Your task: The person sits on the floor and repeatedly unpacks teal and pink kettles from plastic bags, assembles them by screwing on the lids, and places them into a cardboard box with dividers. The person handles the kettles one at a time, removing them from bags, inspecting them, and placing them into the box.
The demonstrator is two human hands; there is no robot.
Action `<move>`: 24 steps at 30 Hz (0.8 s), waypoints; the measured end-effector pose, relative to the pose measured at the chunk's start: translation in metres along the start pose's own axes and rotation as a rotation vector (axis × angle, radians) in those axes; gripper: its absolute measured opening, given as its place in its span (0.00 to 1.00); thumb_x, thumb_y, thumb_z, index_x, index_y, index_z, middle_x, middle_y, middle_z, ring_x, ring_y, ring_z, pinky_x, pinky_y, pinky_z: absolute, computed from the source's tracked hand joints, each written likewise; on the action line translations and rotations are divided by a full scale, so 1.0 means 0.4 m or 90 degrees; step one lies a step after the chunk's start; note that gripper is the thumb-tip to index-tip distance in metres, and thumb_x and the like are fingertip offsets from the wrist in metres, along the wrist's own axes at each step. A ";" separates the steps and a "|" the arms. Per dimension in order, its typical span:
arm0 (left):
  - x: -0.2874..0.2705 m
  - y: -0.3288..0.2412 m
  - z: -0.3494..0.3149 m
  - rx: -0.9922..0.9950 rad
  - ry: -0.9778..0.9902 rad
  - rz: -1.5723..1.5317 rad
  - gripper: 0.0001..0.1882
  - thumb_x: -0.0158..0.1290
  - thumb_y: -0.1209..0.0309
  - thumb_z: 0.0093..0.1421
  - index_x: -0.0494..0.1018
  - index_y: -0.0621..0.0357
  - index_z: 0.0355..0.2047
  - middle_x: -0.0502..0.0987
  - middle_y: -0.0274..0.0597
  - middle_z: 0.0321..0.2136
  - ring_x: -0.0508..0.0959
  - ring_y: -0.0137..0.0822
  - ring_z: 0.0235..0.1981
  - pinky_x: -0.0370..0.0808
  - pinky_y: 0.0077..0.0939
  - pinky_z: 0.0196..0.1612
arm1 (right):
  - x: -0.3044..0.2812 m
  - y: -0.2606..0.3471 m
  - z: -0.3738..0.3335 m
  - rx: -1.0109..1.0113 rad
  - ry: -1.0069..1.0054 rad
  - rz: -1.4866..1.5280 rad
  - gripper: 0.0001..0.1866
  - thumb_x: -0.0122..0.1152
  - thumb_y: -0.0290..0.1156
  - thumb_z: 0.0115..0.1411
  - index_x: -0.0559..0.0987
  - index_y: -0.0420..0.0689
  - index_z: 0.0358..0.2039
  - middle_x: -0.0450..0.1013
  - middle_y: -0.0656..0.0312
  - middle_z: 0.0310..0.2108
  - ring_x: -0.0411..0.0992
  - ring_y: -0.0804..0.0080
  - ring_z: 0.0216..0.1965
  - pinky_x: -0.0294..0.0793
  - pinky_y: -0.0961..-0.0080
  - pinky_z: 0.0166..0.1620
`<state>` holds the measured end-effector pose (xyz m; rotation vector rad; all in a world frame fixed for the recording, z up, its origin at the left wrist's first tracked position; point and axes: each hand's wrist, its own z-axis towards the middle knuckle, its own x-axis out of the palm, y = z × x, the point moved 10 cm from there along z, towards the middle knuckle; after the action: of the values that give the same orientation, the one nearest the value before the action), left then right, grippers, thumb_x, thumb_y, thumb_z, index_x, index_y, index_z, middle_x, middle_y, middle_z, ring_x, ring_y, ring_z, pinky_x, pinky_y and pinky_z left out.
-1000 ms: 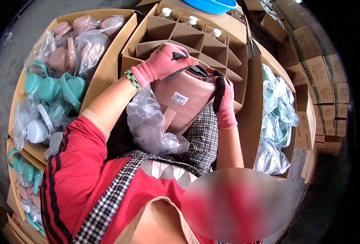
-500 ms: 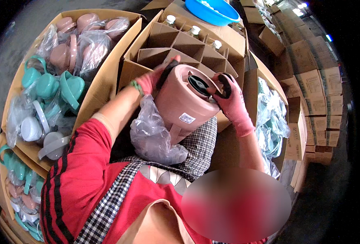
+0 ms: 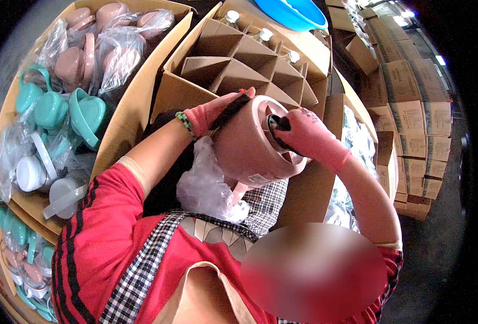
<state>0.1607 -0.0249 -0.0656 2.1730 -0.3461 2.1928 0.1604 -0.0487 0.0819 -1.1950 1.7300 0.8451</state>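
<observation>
Pink plastic jug [image 3: 250, 143] now sits tipped on its side at frame centre, mouth turned toward 3 o'clock; half a second ago it stood more upright with the dark lid facing the camera, and a second ago it lay lower on the lap with its label showing. The tilt puts the mouth against the right hand, which reads as work at the lid end, just below the divider box. Left hand [image 3: 214, 112], in a pink knit glove with a green bead bracelet at the wrist, is curled over the jug's upper wall at 10 o'clock, fingers bent along a dark strap or handle. Right hand [image 3: 309, 137], same glove, is closed over the dark lid part [image 3: 279, 125] at the mouth; how firmly it grips I cannot tell. Jug wall is smooth, matte, barrel-shaped. A crumpled clear plastic bag [image 3: 206, 186] lies just below it at 7 o'clock. Behind, at 12 o'clock, is an open cardboard box with cardboard dividers [image 3: 233, 65], several cells bare, white-capped bottles [image 3: 263, 35] in the far row. At 9 o'clock, a carton of teal and pink bagged jugs [image 3: 61, 108].
</observation>
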 end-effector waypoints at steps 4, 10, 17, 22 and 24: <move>0.016 -0.002 -0.018 -0.030 0.026 -0.038 0.16 0.45 0.57 0.56 0.68 0.55 0.37 0.73 0.33 0.31 0.71 0.20 0.31 0.68 0.17 0.39 | 0.009 -0.005 0.041 0.073 0.042 -0.005 0.22 0.51 0.44 0.50 0.74 0.32 0.21 0.69 0.44 0.21 0.70 0.52 0.28 0.67 0.65 0.33; 0.012 -0.008 0.018 -0.001 -0.013 0.075 0.23 0.44 0.52 0.55 0.68 0.60 0.38 0.74 0.38 0.33 0.72 0.26 0.32 0.67 0.22 0.41 | 0.065 0.007 0.083 -0.162 0.008 -0.296 0.08 0.49 0.34 0.52 0.74 0.44 0.26 0.68 0.50 0.19 0.69 0.56 0.23 0.67 0.66 0.27; 0.021 -0.025 0.006 -0.026 0.131 -0.054 0.28 0.44 0.52 0.54 0.63 0.63 0.45 0.71 0.44 0.41 0.70 0.33 0.41 0.65 0.24 0.48 | -0.087 0.004 -0.041 0.071 -0.182 0.118 0.12 0.50 0.34 0.52 0.72 0.37 0.28 0.67 0.48 0.21 0.68 0.57 0.24 0.66 0.72 0.31; 0.054 -0.031 -0.034 0.052 0.011 0.120 0.28 0.43 0.50 0.54 0.64 0.64 0.43 0.71 0.43 0.39 0.70 0.30 0.39 0.66 0.25 0.45 | 0.050 0.047 -0.280 0.099 -0.235 0.387 0.16 0.53 0.38 0.52 0.73 0.35 0.31 0.71 0.48 0.27 0.71 0.66 0.31 0.67 0.74 0.34; 0.021 -0.036 -0.020 0.051 -0.019 0.141 0.29 0.42 0.50 0.55 0.64 0.66 0.43 0.69 0.41 0.41 0.70 0.31 0.40 0.65 0.26 0.46 | 0.293 0.044 -0.281 0.182 -0.050 0.639 0.20 0.54 0.42 0.51 0.72 0.35 0.33 0.71 0.56 0.29 0.69 0.75 0.31 0.65 0.79 0.35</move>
<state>0.1553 -0.0106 -0.0554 2.3124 -0.5348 2.3245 0.0925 -0.1849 0.0230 -0.0312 2.2809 1.1142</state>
